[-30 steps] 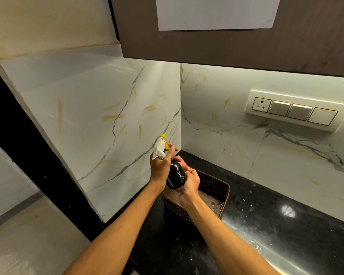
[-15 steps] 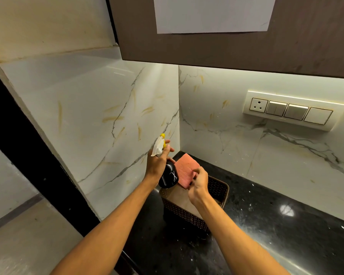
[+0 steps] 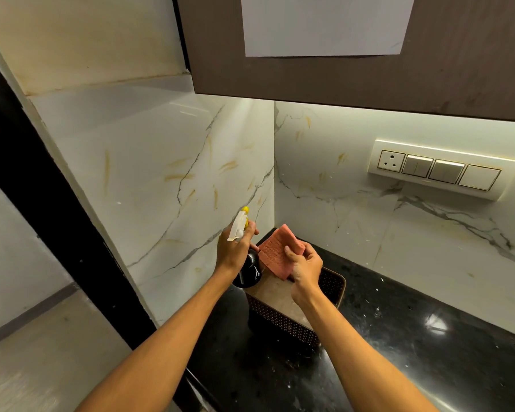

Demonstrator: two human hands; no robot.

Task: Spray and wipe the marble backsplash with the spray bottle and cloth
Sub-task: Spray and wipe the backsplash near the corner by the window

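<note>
My left hand (image 3: 234, 251) grips the neck of a black spray bottle (image 3: 249, 270) with a white trigger head and yellow nozzle, which points up toward the left wall. My right hand (image 3: 305, 267) holds a folded pink cloth (image 3: 275, 252) just right of the bottle, above a basket. The white marble backsplash (image 3: 167, 179) with grey veins and yellowish streaks covers the left wall and continues on the back wall (image 3: 354, 227). Both hands are a short way in front of the corner.
A brown perforated basket (image 3: 329, 288) sits on the black speckled countertop (image 3: 399, 337) under my hands. A switch and socket panel (image 3: 440, 171) is mounted on the back wall. A brown cabinet (image 3: 354, 63) with a white paper hangs overhead.
My right hand has lifted the pink cloth out of the basket and holds it higher beside the bottle. The left hand keeps the spray bottle in nearly the same place.
</note>
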